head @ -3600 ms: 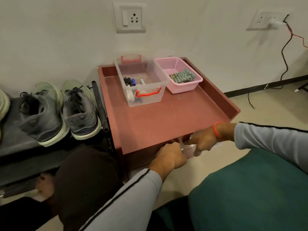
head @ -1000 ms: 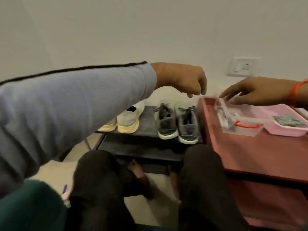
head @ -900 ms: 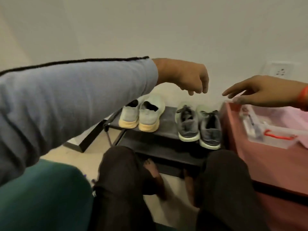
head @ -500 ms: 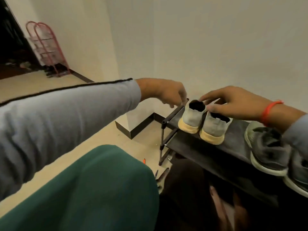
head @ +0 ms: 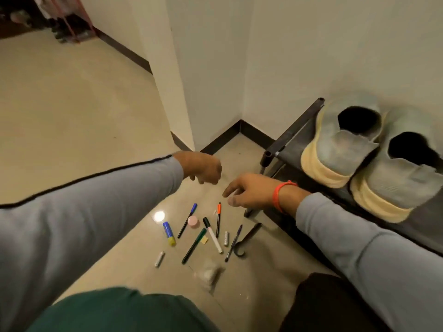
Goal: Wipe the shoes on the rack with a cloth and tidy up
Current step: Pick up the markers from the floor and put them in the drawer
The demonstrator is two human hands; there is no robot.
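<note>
The head view has swung left and down from the rack top to the floor beside it. Both hands have dropped with it: the left hand (head: 206, 170) hangs loosely curled, holding nothing, and the right hand (head: 249, 194), fingers relaxed and released, reaches over scattered pens (head: 217, 220), a glue stick (head: 169, 233) and a crumpled cloth (head: 208, 275). The pale shoes (head: 340, 144) sit on the rack (head: 291, 142) at right, no longer touched. I judge that the tidying, or fetching the cloth, comes first; no wiping has started.
</note>
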